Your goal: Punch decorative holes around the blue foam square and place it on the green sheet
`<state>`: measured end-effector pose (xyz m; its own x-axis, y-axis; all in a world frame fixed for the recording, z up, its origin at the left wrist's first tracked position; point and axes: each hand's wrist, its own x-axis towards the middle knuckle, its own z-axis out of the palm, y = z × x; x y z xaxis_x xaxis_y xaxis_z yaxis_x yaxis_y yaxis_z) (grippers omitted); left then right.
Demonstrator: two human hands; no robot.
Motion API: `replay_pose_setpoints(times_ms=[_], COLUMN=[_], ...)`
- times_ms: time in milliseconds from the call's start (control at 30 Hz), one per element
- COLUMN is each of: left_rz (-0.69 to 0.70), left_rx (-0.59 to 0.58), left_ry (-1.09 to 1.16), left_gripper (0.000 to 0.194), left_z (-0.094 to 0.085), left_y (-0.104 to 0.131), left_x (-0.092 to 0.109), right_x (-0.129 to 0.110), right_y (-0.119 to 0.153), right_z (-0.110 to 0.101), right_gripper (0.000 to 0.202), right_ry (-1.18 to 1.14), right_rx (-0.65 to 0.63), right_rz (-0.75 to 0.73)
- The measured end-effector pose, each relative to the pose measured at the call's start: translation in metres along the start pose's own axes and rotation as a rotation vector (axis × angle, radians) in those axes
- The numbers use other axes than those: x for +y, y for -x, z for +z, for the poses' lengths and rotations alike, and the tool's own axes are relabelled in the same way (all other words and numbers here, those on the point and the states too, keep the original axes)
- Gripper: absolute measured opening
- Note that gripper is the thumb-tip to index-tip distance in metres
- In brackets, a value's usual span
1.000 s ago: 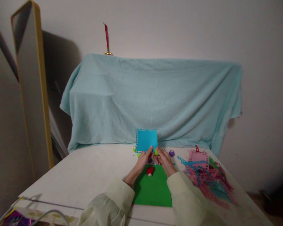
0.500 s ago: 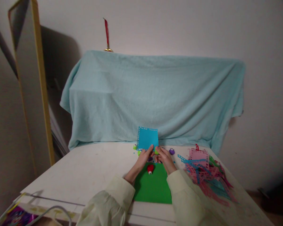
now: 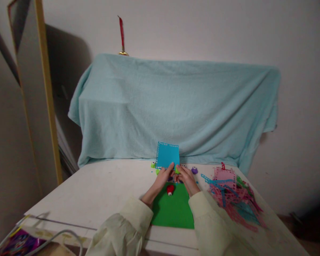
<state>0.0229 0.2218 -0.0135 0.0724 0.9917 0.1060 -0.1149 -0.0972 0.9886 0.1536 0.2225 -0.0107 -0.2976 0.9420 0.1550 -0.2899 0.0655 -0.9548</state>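
A blue sheet of paper (image 3: 167, 155), with rows of small punched holes along its left and top edges, is held up off the table. My left hand (image 3: 162, 178) pinches its lower edge, thumb on top. At the sheet's lower right corner, my right hand (image 3: 186, 179) closes around a small green craft punch (image 3: 177, 170), mostly hidden by the fingers. Just below both hands a red punch (image 3: 170, 190) lies on a green sheet (image 3: 173, 211). Beyond them are a light green punch (image 3: 153, 165) and a purple punch (image 3: 194, 170). Bits of blue paper lie nearby.
To the right lies a heap of punched paper strips and scraps (image 3: 234, 199), mostly pink. A light blue cloth (image 3: 170, 103) hangs behind the white table (image 3: 96, 192). At the front left are a grey cable (image 3: 58, 236) and a purple packet (image 3: 20, 245).
The view has shifted slightly. Both hands keep their grip on the blue sheet and the green craft punch, with little visible movement.
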Motion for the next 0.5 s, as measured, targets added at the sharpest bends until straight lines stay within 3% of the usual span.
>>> replay_pose_setpoints(times_ms=[200,400,500], left_rz=[-0.011,0.043,0.003], left_rx=[-0.054,-0.028,0.008], left_ry=[0.066,0.025,0.000], left_gripper=[0.058,0.056,0.057], left_z=[0.0037,0.0023,0.0000], left_y=[0.0005,-0.0028,-0.0040], left_x=[-0.0012,-0.0073,-0.0098], right_x=[0.0048,0.0049,0.0031], right_y=[-0.0005,-0.0019,-0.0031], right_z=[0.0015,0.0029,0.0030], right_gripper=[0.042,0.041,0.041], right_ry=[0.067,0.058,0.022], right_rx=[0.109,0.113,0.068], right_rz=[-0.072,-0.072,-0.020])
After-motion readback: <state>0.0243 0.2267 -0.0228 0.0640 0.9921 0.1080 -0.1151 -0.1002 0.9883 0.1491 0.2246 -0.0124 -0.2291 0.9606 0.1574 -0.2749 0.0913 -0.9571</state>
